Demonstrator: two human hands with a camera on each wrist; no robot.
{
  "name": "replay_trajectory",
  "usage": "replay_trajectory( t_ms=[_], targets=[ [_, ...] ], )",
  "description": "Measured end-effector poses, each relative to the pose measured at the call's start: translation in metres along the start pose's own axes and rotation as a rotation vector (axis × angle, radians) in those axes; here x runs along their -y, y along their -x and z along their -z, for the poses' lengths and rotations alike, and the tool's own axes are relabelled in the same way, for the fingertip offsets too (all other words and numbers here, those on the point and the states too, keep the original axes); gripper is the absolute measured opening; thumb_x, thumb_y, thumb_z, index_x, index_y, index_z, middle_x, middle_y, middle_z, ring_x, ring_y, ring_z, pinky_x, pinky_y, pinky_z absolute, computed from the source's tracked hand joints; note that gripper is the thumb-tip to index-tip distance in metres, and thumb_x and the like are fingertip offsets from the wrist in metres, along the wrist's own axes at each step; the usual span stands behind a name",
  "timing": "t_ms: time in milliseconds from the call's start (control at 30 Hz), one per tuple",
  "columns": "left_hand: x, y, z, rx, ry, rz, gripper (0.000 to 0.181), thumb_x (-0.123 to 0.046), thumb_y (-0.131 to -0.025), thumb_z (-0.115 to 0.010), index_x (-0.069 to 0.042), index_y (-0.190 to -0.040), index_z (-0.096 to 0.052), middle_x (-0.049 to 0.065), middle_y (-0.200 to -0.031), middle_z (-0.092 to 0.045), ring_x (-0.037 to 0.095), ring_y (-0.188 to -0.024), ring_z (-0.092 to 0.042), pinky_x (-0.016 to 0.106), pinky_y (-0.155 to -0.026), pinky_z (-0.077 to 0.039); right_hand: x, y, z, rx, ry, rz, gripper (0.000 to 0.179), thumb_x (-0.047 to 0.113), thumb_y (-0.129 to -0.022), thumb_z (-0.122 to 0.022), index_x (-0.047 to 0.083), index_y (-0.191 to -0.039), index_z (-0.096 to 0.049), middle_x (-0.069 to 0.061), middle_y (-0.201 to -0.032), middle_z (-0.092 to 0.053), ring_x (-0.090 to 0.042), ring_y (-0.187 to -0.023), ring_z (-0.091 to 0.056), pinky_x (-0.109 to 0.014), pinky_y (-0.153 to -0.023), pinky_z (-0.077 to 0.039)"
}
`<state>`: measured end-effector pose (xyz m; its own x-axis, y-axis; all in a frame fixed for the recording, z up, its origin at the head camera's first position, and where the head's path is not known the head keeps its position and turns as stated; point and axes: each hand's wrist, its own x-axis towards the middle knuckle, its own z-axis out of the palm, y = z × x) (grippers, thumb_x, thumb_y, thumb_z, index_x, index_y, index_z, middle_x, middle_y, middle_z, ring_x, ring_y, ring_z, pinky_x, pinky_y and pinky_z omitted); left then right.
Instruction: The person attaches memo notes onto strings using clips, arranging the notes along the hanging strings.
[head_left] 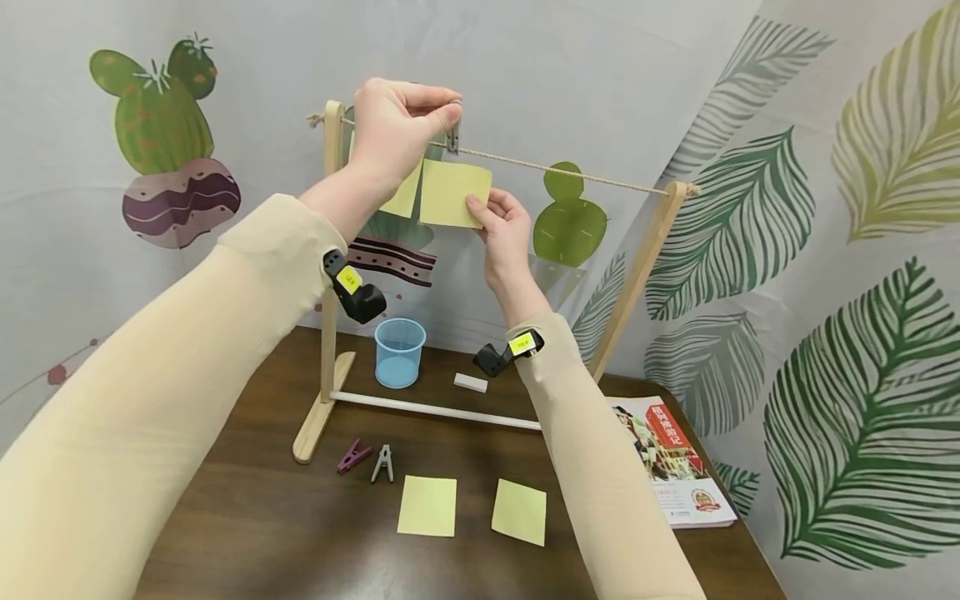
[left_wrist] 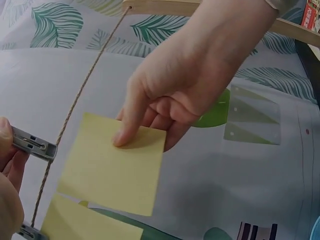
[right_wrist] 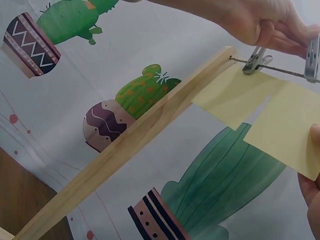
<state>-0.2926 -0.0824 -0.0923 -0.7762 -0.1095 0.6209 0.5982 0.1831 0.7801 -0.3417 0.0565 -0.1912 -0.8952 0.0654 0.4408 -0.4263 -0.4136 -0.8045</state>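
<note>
My left hand (head_left: 401, 125) pinches a grey clothespin (head_left: 453, 138) at the rope (head_left: 555, 166); in the left wrist view the tip of this clothespin (left_wrist: 35, 144) meets the rope. Just below the rope, my right hand (head_left: 510, 229) holds a yellow sticky note (head_left: 453, 193) by its lower right corner, thumb in front and fingers behind. The note's upper edge lies a little under the rope. Beside it, a second yellow note (right_wrist: 237, 95) hangs from the rope under another grey clothespin (right_wrist: 255, 61), partly hidden by my left hand in the head view.
A wooden frame (head_left: 330, 250) carries the rope, with a white bar (head_left: 435, 408) low down. On the table (head_left: 247, 517) are a purple clothespin (head_left: 354, 456), a grey one (head_left: 383, 463), two yellow notes (head_left: 427, 506), a blue cup (head_left: 400, 354), a white block (head_left: 471, 382) and a book (head_left: 675, 467).
</note>
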Motion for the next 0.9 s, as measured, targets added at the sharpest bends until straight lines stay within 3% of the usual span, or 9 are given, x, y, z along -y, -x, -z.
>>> replay_trajectory(
  t_ms=[267,533,900],
  targets=[
    [0.005,0.001,-0.003,0.010,-0.068,0.005,0.023,-0.018,-0.088,-0.074,-0.006,-0.108,-0.076,0.004,-0.105,-0.076,0.006,-0.092,-0.068,0.018,-0.080,-0.049,0.001,0.000,-0.001,0.008,0.003,0.010,0.019,-0.009,-0.089,-0.063,0.009,-0.084,-0.062,0.003,-0.075,-0.068,-0.007,-0.068,-0.065,-0.020,-0.065,-0.053],
    [0.010,0.000,-0.005,0.004,-0.044,0.052,0.022,-0.017,-0.087,-0.075,-0.007,-0.107,-0.076,0.003,-0.105,-0.076,0.006,-0.092,-0.069,0.018,-0.079,-0.050,0.003,0.001,0.000,0.015,0.025,0.008,0.016,-0.007,-0.090,-0.063,0.009,-0.086,-0.062,0.004,-0.076,-0.068,-0.006,-0.069,-0.064,-0.020,-0.067,-0.052],
    [0.011,0.002,-0.007,0.037,-0.133,0.026,0.025,-0.019,-0.088,-0.074,-0.007,-0.110,-0.075,0.006,-0.110,-0.074,0.005,-0.094,-0.070,0.018,-0.081,-0.052,0.005,-0.001,0.002,0.023,0.033,-0.001,0.016,-0.005,-0.089,-0.065,0.010,-0.086,-0.062,0.004,-0.076,-0.069,-0.006,-0.070,-0.065,-0.019,-0.068,-0.052]
  ],
)
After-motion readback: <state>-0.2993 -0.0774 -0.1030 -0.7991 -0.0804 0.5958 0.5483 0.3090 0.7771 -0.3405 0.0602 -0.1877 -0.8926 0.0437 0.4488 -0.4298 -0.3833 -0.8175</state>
